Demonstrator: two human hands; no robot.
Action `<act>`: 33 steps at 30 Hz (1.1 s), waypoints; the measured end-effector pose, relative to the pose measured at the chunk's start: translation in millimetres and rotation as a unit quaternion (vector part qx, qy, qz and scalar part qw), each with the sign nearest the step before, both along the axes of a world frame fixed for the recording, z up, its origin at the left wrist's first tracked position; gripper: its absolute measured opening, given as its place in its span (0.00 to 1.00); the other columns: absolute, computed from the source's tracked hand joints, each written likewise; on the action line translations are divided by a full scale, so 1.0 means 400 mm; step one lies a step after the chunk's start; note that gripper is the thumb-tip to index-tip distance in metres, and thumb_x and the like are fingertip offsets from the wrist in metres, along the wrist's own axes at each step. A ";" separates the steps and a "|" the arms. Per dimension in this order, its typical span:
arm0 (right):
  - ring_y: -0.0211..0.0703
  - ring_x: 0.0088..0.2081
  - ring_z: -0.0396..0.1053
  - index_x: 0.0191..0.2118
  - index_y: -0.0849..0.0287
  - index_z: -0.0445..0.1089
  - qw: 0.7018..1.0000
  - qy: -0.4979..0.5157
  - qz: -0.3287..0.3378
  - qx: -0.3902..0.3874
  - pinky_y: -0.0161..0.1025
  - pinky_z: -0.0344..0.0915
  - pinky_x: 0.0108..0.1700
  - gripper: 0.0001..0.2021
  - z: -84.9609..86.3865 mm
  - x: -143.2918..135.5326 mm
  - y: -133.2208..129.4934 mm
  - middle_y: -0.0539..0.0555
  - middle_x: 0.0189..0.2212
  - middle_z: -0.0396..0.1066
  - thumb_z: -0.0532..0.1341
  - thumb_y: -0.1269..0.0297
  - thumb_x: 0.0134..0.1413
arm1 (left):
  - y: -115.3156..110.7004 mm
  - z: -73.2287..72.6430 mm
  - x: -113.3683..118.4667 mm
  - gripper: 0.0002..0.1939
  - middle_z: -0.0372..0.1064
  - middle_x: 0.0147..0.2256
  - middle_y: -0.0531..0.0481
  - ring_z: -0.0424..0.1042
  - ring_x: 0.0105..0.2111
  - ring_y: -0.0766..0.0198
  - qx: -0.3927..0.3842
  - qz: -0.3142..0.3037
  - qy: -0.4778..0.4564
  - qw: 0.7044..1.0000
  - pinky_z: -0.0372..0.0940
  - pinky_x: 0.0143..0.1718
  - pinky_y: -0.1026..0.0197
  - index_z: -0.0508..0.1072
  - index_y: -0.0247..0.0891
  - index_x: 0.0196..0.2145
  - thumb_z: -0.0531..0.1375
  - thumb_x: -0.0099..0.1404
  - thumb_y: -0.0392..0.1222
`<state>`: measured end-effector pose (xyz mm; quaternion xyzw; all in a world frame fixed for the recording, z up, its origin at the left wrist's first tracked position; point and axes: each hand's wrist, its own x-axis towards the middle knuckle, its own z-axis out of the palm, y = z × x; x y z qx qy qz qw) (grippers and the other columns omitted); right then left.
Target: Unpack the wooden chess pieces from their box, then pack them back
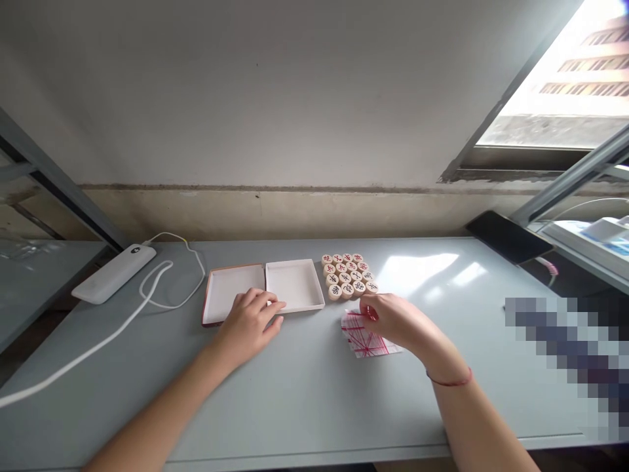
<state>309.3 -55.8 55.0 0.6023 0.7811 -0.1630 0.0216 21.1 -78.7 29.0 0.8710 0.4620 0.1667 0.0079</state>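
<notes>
Nearest me, along the bottom of the frame, my forearms reach in over the grey desk [295, 406], a thin red cord [449, 382] around the right wrist. Right of centre, my right hand [400, 324] is curled down, thumb and fingers seemingly pinching the folded sheet [363, 341], which lies on the desk. It is thin and whitish, crossed by pinkish-red lines that meet in a star, and its edges look uneven. Left of centre, my left hand [248, 324] is loosely open, fingertips at the near corner of the white tray [295, 285], beside a brown-edged box half [230, 288]. The step in hand looks to be managing the sheet while steadying the box; the next move, I judge, calls for a light pinch that spares the round pieces [348, 275] just beyond. These stand in neat rows, the far ones marked red, the near ones dark. Farther off, a white power bank [113, 274] lies at middle left and a dark phone [511, 236] at middle right.
</notes>
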 end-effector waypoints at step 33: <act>0.42 0.35 0.64 0.31 0.58 0.73 0.959 0.161 0.193 0.127 0.36 0.58 0.36 0.06 -0.060 -0.217 0.059 0.53 0.31 0.74 0.59 0.73 0.55 | 0.088 0.037 0.018 0.13 0.70 0.39 0.47 0.63 0.43 0.55 -0.051 0.110 0.081 0.989 0.55 0.37 0.56 0.77 0.42 0.37 0.52 0.66 0.34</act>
